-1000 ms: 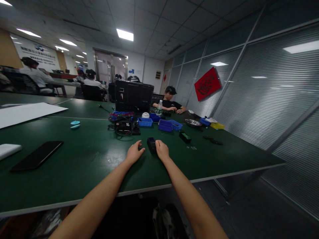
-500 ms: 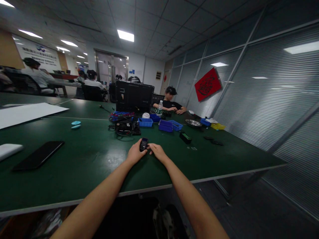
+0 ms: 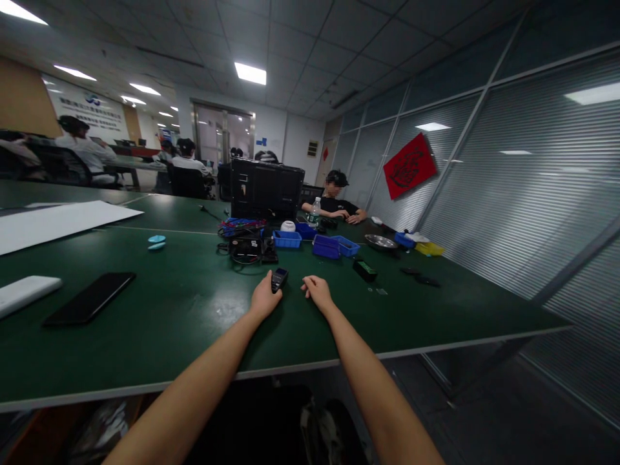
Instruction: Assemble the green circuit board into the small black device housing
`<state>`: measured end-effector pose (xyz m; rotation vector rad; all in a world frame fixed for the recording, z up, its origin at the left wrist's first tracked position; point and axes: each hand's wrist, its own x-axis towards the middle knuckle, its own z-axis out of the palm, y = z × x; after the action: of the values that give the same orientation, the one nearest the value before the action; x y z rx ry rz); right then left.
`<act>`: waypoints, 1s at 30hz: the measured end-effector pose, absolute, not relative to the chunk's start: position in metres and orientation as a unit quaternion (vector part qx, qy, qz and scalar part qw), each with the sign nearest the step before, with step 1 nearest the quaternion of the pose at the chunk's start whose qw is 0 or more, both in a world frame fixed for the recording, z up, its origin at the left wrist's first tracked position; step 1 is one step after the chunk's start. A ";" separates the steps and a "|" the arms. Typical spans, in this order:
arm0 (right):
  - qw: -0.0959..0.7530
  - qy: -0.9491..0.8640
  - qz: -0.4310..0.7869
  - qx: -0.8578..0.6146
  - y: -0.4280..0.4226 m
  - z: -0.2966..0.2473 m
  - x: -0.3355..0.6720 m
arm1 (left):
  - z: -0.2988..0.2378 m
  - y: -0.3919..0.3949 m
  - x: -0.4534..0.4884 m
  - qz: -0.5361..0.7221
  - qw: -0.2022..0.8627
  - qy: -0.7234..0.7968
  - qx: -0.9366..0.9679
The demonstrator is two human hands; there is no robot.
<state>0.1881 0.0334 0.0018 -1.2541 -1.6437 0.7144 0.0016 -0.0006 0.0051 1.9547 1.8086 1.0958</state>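
My left hand (image 3: 265, 298) is closed around a small black handheld device (image 3: 278, 279) with a little screen, holding it upright just above the green table (image 3: 184, 303). A short way to its right, my right hand (image 3: 317, 290) rests on the tabletop with the fingers loosely curled and nothing in them. Both forearms reach forward from the table's near edge.
A black phone (image 3: 92, 297) and a white slab (image 3: 24, 294) lie at the left. Beyond my hands are a tangle of cables (image 3: 247, 248), blue bins (image 3: 334, 246), a black case (image 3: 265, 189), a small black box (image 3: 364, 268), a metal bowl (image 3: 380, 241). A seated person (image 3: 336, 201) is at the far end.
The device went from lying between my hands to being taken up in the left hand. My right hand has let go of it and moved away to the right.
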 end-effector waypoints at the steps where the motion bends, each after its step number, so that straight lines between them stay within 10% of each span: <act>1: 0.466 -0.661 0.287 -0.514 0.035 0.001 0.190 | 0.005 -0.001 0.001 0.377 0.131 0.625 0.671; 30: 0.558 -0.543 0.376 -0.502 0.049 -0.005 0.208 | 0.041 -0.024 -0.187 0.279 0.068 0.817 0.500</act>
<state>0.2081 0.0495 -0.0051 -1.1855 -1.2821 0.8873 -0.1871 -0.0241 0.0406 1.5064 2.4622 0.8408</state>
